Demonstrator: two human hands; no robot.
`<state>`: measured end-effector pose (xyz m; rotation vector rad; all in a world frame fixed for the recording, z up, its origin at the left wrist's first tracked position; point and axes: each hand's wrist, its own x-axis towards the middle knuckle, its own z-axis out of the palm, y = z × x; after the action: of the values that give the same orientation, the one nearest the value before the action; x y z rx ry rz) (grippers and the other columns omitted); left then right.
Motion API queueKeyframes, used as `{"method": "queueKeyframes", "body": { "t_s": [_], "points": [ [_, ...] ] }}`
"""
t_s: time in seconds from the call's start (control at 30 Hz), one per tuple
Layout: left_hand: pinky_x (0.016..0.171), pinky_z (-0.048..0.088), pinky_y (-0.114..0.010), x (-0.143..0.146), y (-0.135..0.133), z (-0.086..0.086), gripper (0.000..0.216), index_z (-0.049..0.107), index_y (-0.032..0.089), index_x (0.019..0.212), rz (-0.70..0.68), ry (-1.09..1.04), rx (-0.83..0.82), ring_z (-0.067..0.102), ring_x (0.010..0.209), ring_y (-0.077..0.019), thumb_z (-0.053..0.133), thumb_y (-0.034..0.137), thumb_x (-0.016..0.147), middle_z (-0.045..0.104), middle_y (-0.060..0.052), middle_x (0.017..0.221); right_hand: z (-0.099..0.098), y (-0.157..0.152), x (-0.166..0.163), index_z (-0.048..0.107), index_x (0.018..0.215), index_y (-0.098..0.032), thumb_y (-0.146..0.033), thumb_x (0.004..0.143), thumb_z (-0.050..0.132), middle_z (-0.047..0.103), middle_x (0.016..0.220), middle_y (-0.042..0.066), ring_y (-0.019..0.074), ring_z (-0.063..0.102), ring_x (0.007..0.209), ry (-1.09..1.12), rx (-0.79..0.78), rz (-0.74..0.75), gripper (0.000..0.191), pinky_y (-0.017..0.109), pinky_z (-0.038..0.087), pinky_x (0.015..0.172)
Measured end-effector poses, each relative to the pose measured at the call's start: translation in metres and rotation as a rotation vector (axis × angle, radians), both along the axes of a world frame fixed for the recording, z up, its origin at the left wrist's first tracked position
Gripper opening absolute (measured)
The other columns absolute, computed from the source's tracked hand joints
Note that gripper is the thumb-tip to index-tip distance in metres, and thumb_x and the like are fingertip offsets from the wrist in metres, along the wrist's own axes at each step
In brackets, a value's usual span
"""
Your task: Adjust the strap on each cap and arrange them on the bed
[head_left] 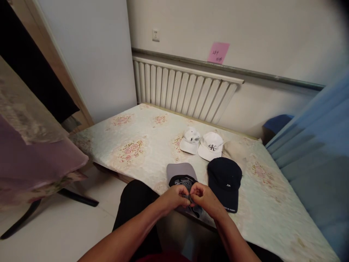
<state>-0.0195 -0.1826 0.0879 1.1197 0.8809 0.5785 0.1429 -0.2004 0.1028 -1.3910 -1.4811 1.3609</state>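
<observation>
Both grips are pinched shut on the rear band of a grey fabric cap with a dark inner lining (183, 181): the left hand (174, 198) and right hand (205, 198) meet knuckle to knuckle over the strap. It probably goes best with the fingertips close together and the fabric taut. The cap lies at the near edge of the floral-patterned mattress (136, 145), its long axis running away from the person, brim pointing toward the white ribbed radiator (180, 89). A black cap (225, 178) lies just beside it.
</observation>
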Motion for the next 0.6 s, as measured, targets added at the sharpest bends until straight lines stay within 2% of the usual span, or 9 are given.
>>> {"method": "queueKeyframes", "body": {
  "t_s": [0.1, 0.17, 0.37, 0.6],
  "points": [
    [0.047, 0.022, -0.020, 0.0030, -0.0025, -0.0028, 0.024, 0.053, 0.016, 0.068, 0.061, 0.103, 0.189, 0.035, 0.049, -0.0064, 0.071, 0.022, 0.053, 0.042, 0.009, 0.052, -0.0001, -0.0001, 0.0009, 0.053, 0.068, -0.020, -0.017, 0.066, 0.054, 0.053, 0.054, -0.006, 0.0102, 0.053, 0.048, 0.021, 0.009, -0.008, 0.004, 0.022, 0.041, 0.048],
    [0.047, 0.021, -0.021, 0.0044, -0.0033, -0.0055, 0.024, 0.052, 0.017, 0.068, 0.084, 0.143, 0.281, 0.033, 0.050, -0.0066, 0.071, 0.024, 0.055, 0.039, 0.009, 0.053, -0.0004, -0.0003, 0.0012, 0.054, 0.069, -0.020, -0.018, 0.067, 0.055, 0.054, 0.055, -0.006, 0.0100, 0.052, 0.049, 0.050, 0.006, -0.014, 0.003, 0.023, 0.042, 0.049],
    [0.050, 0.024, -0.021, 0.0075, -0.0063, -0.0090, 0.020, 0.053, 0.017, 0.071, 0.186, 0.193, 0.338, 0.034, 0.053, -0.0078, 0.067, 0.021, 0.058, 0.039, 0.008, 0.056, -0.0070, -0.0014, 0.0023, 0.055, 0.070, -0.019, -0.023, 0.069, 0.061, 0.053, 0.058, -0.006, 0.0112, 0.053, 0.052, 0.109, -0.023, -0.042, 0.007, 0.026, 0.047, 0.054],
    [0.047, 0.021, -0.021, 0.0087, -0.0104, -0.0086, 0.017, 0.055, 0.016, 0.076, 0.210, 0.221, 0.406, 0.031, 0.050, -0.0076, 0.065, 0.023, 0.062, 0.035, 0.008, 0.053, -0.0071, -0.0032, 0.0013, 0.055, 0.071, -0.019, -0.023, 0.067, 0.066, 0.052, 0.058, -0.006, 0.0101, 0.052, 0.053, 0.204, -0.060, -0.074, 0.013, 0.026, 0.049, 0.055]
  ]
}}
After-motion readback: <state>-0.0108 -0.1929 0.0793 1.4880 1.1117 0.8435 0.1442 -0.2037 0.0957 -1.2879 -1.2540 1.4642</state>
